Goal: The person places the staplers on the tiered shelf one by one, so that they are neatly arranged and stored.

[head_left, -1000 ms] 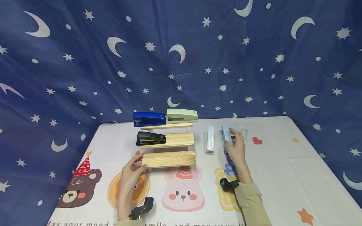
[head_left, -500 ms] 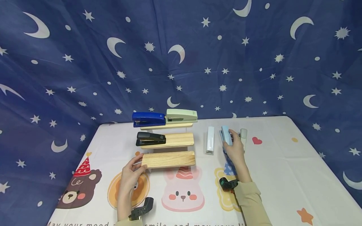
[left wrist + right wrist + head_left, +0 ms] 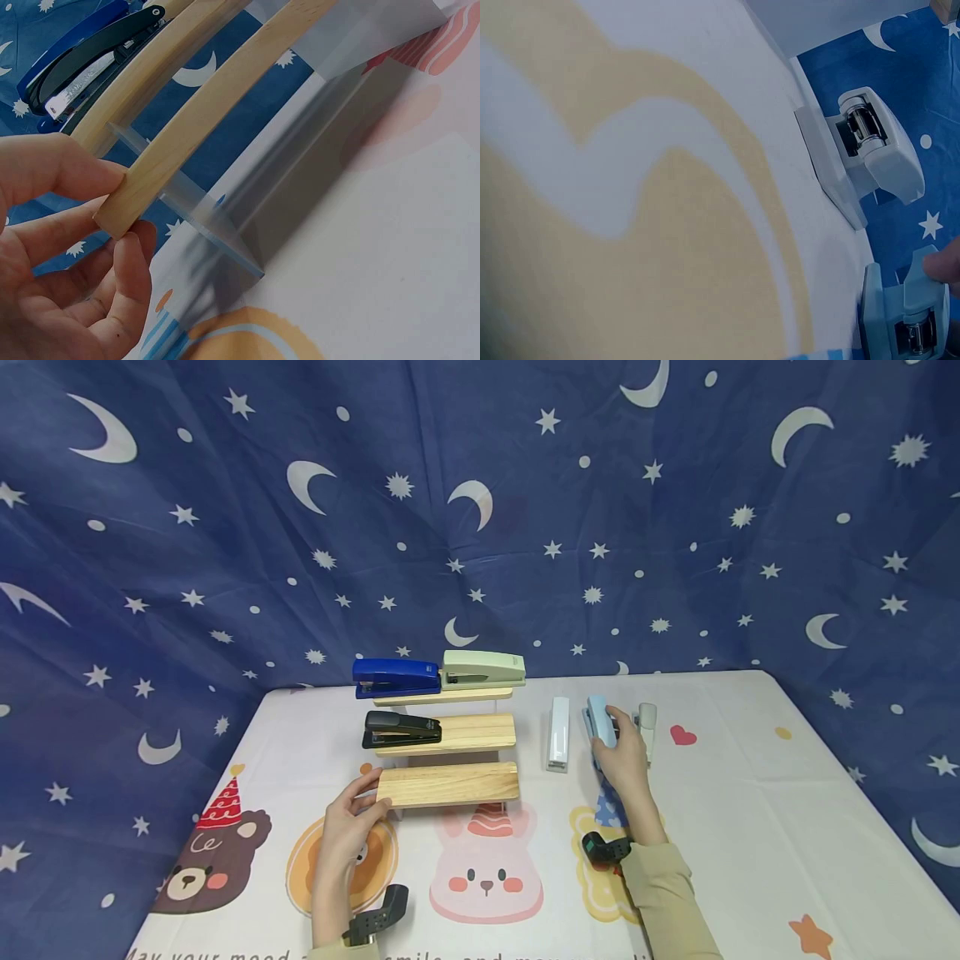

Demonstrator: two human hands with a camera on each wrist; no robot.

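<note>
In the head view my left hand (image 3: 348, 818) pinches the left end of the lowest board of a three-step wooden display stand (image 3: 450, 783). The left wrist view has thumb and fingers on both faces of that board (image 3: 187, 135). My right hand (image 3: 628, 764) grips a light blue stapler (image 3: 600, 720) on the right side of the table, thumb on its left side and fingers on its right. Only a fingertip on this light blue stapler (image 3: 928, 294) enters the right wrist view. A white stapler (image 3: 558, 731) stands to its left, a pale grey stapler (image 3: 648, 720) to its right.
On the stand's top board sit a dark blue stapler (image 3: 395, 677) and a pale green stapler (image 3: 482, 668). A black stapler (image 3: 401, 728) occupies the left half of the middle board. The cartoon-print tablecloth (image 3: 750, 827) meets a starry blue curtain (image 3: 525, 610) behind.
My right hand has shifted slightly left at the light blue stapler, uncovering more of the pale grey one. The left hand keeps its hold on the board.
</note>
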